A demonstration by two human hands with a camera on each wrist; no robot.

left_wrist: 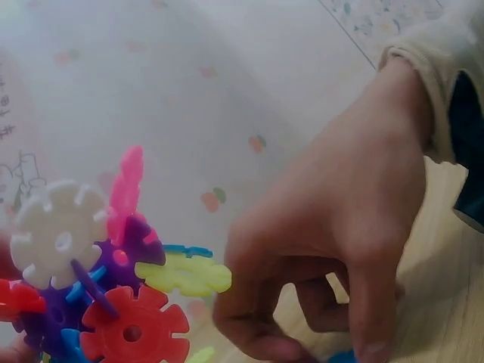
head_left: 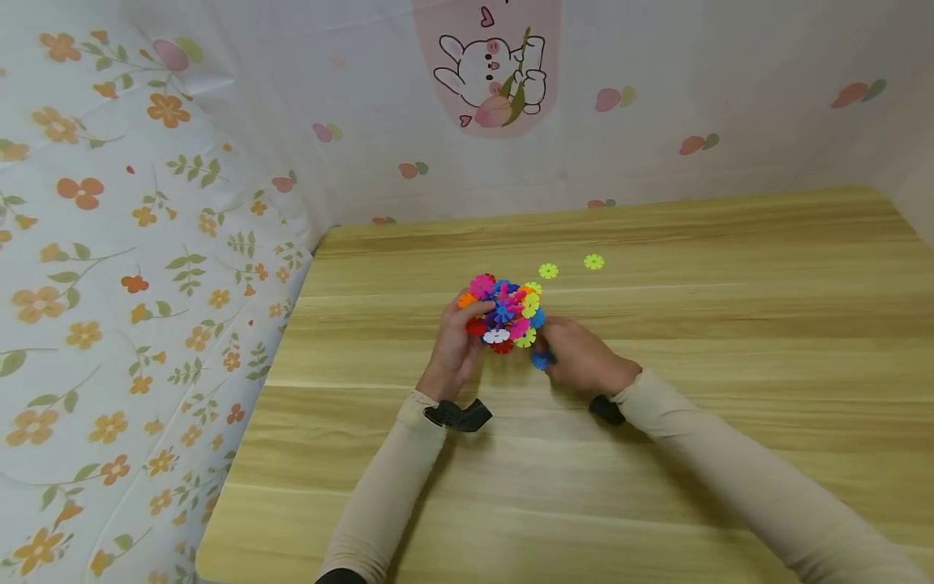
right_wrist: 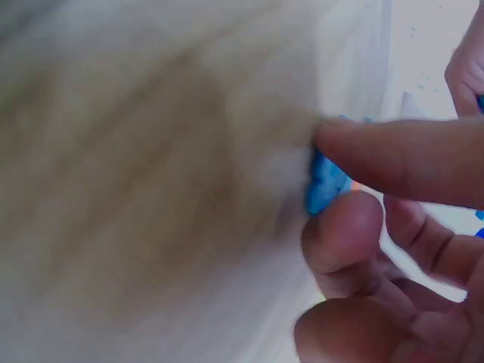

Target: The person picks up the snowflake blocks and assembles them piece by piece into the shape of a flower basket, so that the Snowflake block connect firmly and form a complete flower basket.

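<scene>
A ball-like cluster of interlocked plastic snowflake discs (head_left: 519, 328), in pink, red, blue, white, yellow and orange, is held up by my left hand (head_left: 454, 350), whose thumb lies across its near side. In the left wrist view the cluster shows a white disc (left_wrist: 50, 253), a red disc (left_wrist: 155, 344) and a yellow-green disc (left_wrist: 181, 274). To the right of it, my right hand (head_left: 587, 357) pinches a single blue snowflake disc (head_left: 541, 361) between thumb and fingertips. The right wrist view shows that blue disc (right_wrist: 325, 181) edge-on. My left fingers behind the cluster are mostly hidden.
Two loose yellow-green discs, a nearer one (head_left: 548, 271) and a farther one (head_left: 594, 262), lie on the wooden table (head_left: 730, 324) beyond the hands. A patterned cloth (head_left: 657, 97) hangs behind the table's far edge, and a floral cloth (head_left: 131, 324) along the left side.
</scene>
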